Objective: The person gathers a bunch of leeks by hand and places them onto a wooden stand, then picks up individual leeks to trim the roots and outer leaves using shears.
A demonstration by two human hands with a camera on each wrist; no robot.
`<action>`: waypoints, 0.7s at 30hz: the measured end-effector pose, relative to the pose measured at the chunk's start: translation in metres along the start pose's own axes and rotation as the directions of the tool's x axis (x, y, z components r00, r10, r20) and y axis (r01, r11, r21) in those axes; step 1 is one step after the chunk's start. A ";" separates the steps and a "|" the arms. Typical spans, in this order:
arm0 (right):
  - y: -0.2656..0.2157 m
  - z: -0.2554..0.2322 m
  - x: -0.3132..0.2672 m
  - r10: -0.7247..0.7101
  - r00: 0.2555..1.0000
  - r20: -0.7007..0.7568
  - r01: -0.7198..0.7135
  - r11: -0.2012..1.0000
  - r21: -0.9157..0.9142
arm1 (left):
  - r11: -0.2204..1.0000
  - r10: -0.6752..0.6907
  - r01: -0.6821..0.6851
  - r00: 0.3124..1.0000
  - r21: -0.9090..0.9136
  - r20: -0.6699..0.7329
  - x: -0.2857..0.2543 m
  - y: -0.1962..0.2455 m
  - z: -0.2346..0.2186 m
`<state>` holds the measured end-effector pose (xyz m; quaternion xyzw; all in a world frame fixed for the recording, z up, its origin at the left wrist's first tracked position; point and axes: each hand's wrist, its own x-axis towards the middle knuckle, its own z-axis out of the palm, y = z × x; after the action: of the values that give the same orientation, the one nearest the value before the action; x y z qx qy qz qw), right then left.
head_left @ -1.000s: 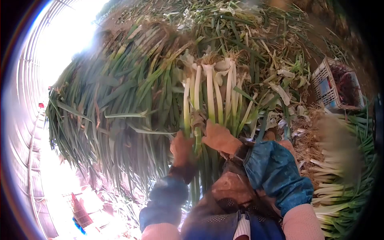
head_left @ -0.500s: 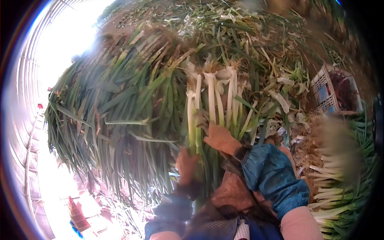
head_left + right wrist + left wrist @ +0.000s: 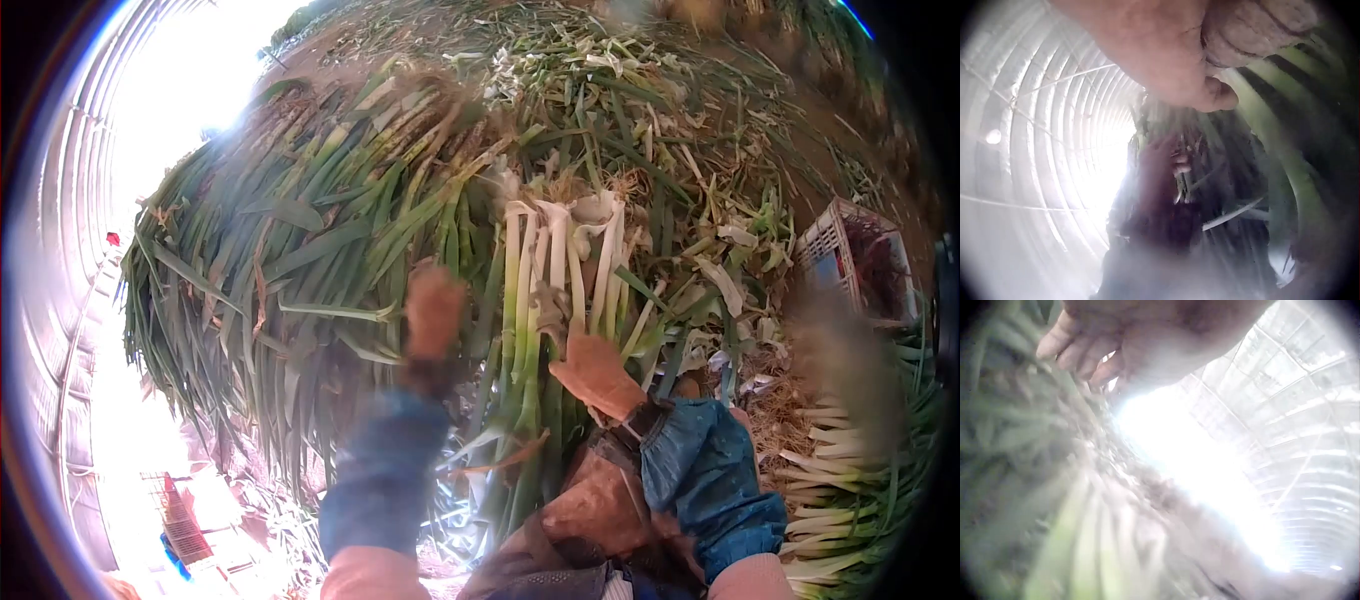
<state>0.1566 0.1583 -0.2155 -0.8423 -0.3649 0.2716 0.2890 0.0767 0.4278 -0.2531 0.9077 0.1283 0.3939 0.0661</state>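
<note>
Several white-stemmed leeks (image 3: 525, 270) lie side by side, roots up and green leaves toward the person. My right hand (image 3: 600, 375) grips their stalks at the lower right; in the right wrist view, the thumb and fingers of that hand (image 3: 1179, 56) curl beside green stalks (image 3: 1260, 112). Blurred in the head view, my left hand (image 3: 435, 315) is over the big leek pile (image 3: 300, 250), left of the bunch. In the left wrist view its fingers (image 3: 1088, 353) hang loosely bent with nothing between them.
Trimmed leaves (image 3: 740, 240) litter the ground behind and to the right. A plastic crate (image 3: 830, 245) stands at the right, and a row of leeks (image 3: 840, 500) lies below it. Curved greenhouse framing (image 3: 75, 250) runs along the left.
My left hand has left the bunch's lower stalks and moved up and left over the pile. My right hand stays on the bunch, and both appear farther right in the head view.
</note>
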 end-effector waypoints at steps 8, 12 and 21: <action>-0.009 -0.003 -0.008 0.006 1.000 0.002 -0.007 0.990 0.142 | 0.808 -0.357 0.120 0.879 0.577 0.315 0.062 -0.100 -0.005; -0.012 -0.009 -0.006 -0.013 0.999 0.047 0.004 0.980 0.197 | 0.698 -0.364 0.057 0.886 0.714 0.286 0.060 -0.091 0.006; -0.013 0.003 -0.008 -0.086 0.996 -0.032 0.090 0.982 0.168 | 0.818 -0.453 0.061 0.680 0.572 0.577 0.016 -0.019 -0.056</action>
<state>0.1443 0.1604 -0.2069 -0.8010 -0.3738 0.2782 0.3759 0.0426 0.4520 -0.2075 0.9421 0.3247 -0.0358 -0.0757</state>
